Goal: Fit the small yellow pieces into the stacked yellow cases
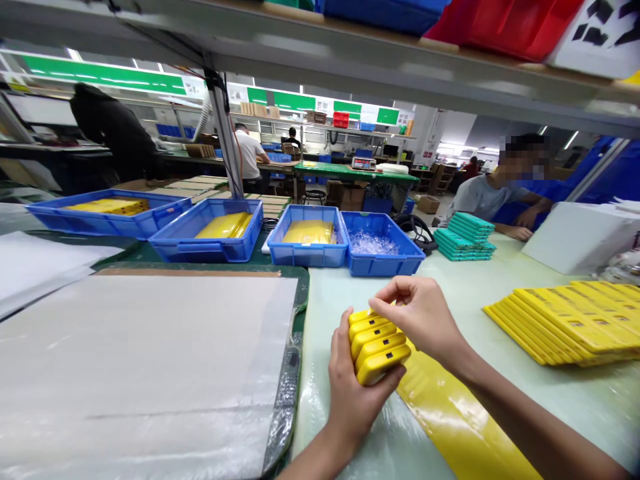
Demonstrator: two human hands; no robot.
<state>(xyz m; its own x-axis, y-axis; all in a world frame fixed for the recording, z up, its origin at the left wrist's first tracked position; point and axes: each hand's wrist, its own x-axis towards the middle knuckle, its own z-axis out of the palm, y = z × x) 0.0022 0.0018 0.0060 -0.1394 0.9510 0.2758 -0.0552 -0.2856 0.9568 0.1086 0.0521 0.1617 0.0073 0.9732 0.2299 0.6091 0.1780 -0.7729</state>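
My left hand (pixel 350 380) is wrapped round a short row of several yellow cases (pixel 381 359), held together above the table. The cases have rounded corners, and each shows a small dark opening on its near end. At the far end of the row, my right hand (pixel 417 313) touches the farthest case with thumb and forefinger pinched together. Whatever lies between those fingertips is too small to make out. Beneath my right wrist, a glossy yellow sheet (pixel 460 413) lies on the pale table surface.
Blue bins (pixel 307 257) line the back; one blue bin (pixel 385 267) holds clear scraps. Overlapping yellow panels (pixel 565 320) lie right, teal pieces (pixel 465 237) behind them. A white-covered board (pixel 150 367) fills the left. A shelf (pixel 350 63) hangs overhead. A person (pixel 493 197) sits across, right.
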